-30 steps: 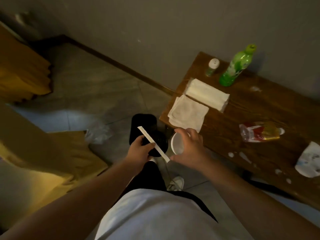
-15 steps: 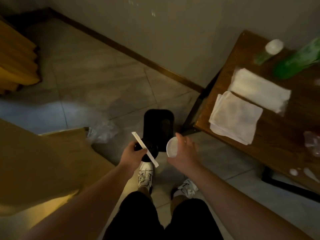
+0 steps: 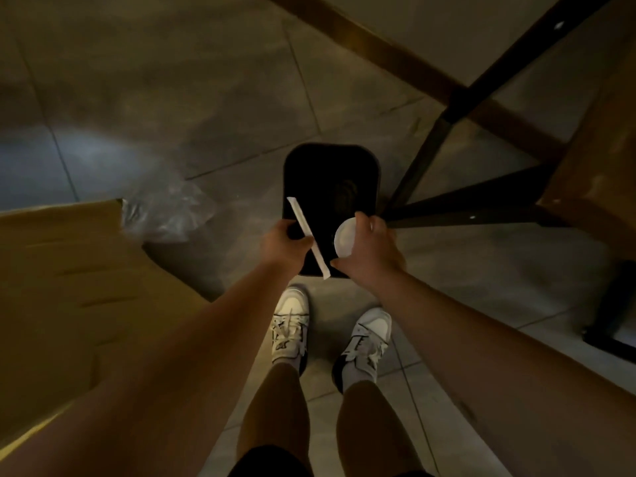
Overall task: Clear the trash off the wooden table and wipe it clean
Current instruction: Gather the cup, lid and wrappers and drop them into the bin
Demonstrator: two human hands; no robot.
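Trash looks light and flimsy: over the bin's [image 3: 364, 156] near edge I'm pinching the stick [image 3: 307, 235] mid-length in my left hand [image 3: 284, 244] and gripping the cup [image 3: 344, 239] sidewall in my right hand [image 3: 370, 251].

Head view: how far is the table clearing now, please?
Nothing shows as finished. In hand: the left hand holds a white wrapped stick and the right hand a white cup, both above the open black bin, not yet dropped. Only a corner of the wooden table shows, so remaining trash and wiping cannot be judged.
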